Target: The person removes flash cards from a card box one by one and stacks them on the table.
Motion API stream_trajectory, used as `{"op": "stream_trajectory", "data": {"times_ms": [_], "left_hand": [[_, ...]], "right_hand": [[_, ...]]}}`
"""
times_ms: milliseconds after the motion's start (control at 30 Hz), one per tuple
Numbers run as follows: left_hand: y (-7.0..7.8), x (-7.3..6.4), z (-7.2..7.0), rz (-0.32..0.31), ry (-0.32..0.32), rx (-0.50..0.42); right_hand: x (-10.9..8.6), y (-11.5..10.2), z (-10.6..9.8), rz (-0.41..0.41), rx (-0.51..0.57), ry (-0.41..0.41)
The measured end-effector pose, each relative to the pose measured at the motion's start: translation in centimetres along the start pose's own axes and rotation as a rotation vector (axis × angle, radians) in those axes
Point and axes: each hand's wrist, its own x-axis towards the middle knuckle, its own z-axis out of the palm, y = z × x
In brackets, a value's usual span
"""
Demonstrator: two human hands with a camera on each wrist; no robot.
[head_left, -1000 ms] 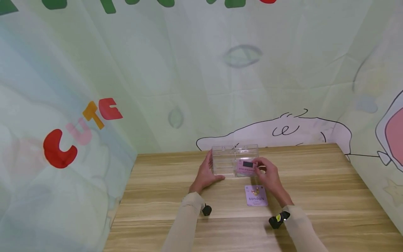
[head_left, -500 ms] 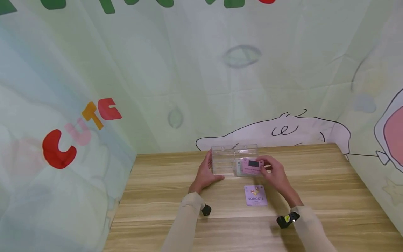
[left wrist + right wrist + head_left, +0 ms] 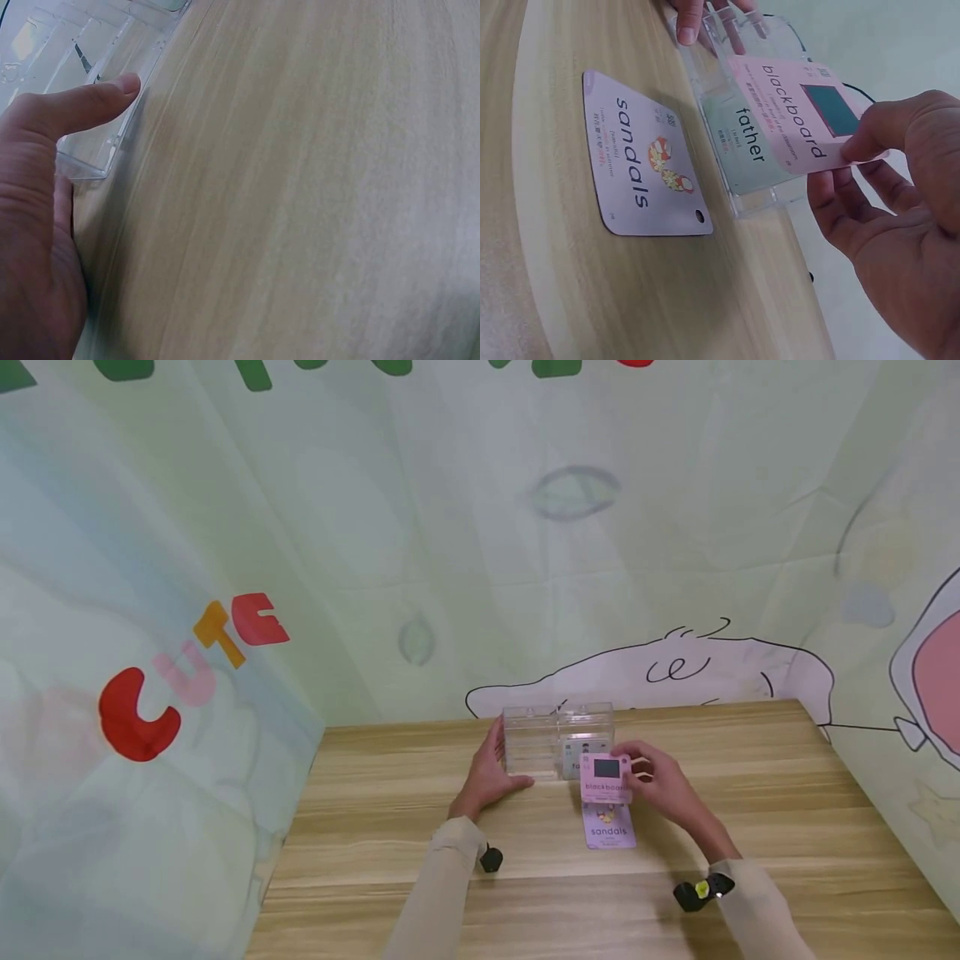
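My right hand (image 3: 662, 783) pinches a pink flashcard (image 3: 784, 105) reading "blackboard" by its edge, between thumb and fingers. The card is tilted in front of a clear plastic rack (image 3: 531, 745). In the rack's right section stands a pale green flashcard (image 3: 742, 166) with the word "father", partly covered by the pink one in the right wrist view. Flat on the table, a lilac flashcard (image 3: 609, 835) reads "sandals". At the rack's left end my left hand (image 3: 487, 777) grips the corner, thumb along the front edge and fingers round the side.
The wooden table (image 3: 390, 827) backs onto a printed cloth (image 3: 450, 568) with cartoon drawings and letters. Steps or dividers show inside the rack's left section. A black wrist camera (image 3: 491, 860) hangs at the left cuff, another black camera (image 3: 690, 896) at the right.
My right hand has drawn the pink card out of the rack's right section, toward me and slightly right, uncovering the pale green card. The left hand has stayed on the rack.
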Motion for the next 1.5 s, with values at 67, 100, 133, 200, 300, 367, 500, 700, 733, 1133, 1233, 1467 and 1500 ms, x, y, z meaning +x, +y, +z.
{"op": "stream_trajectory", "data": {"times_ms": [67, 100, 133, 200, 300, 367, 500, 700, 733, 1133, 1233, 1467, 1500], "left_hand": [[0.0, 0.0, 0.0, 0.002, 0.002, 0.002], [0.0, 0.0, 0.0, -0.002, 0.003, 0.003], [0.0, 0.0, 0.0, -0.001, 0.003, 0.005], [0.0, 0.0, 0.0, -0.006, 0.003, 0.009], [0.1, -0.1, 0.0, -0.002, 0.004, 0.011], [0.2, -0.1, 0.0, 0.000, 0.003, 0.014], [0.2, -0.1, -0.1, 0.005, 0.001, 0.023], [0.4, -0.2, -0.1, 0.002, -0.001, 0.044], [0.4, -0.2, -0.1, -0.001, -0.002, 0.045], [0.7, -0.4, -0.1, -0.022, 0.000, 0.052], [0.8, -0.4, -0.2, -0.028, 0.000, 0.054], [0.8, -0.4, -0.1, -0.034, 0.003, 0.055], [0.8, -0.4, -0.1, -0.035, 0.003, 0.056]], "right_hand": [[-0.2, 0.2, 0.0, 0.030, 0.012, -0.039], [-0.3, 0.3, 0.0, 0.038, 0.016, -0.058], [-0.5, 0.4, 0.0, 0.051, 0.021, -0.069], [-0.7, 0.7, 0.1, 0.070, 0.027, -0.087], [-1.0, 1.1, 0.2, 0.085, 0.030, -0.110], [-1.2, 1.4, 0.3, 0.097, 0.034, -0.118], [-1.6, 2.0, 0.5, 0.115, 0.052, -0.139], [-2.0, 2.5, 0.8, 0.156, 0.075, -0.163], [-2.0, 2.5, 0.8, 0.165, 0.073, -0.164], [-2.3, 2.8, 1.7, 0.218, 0.002, -0.152], [-2.3, 2.9, 1.8, 0.213, -0.003, -0.155], [-2.3, 3.0, 2.2, 0.218, -0.039, -0.161], [-2.3, 3.0, 2.2, 0.218, -0.045, -0.161]]}}
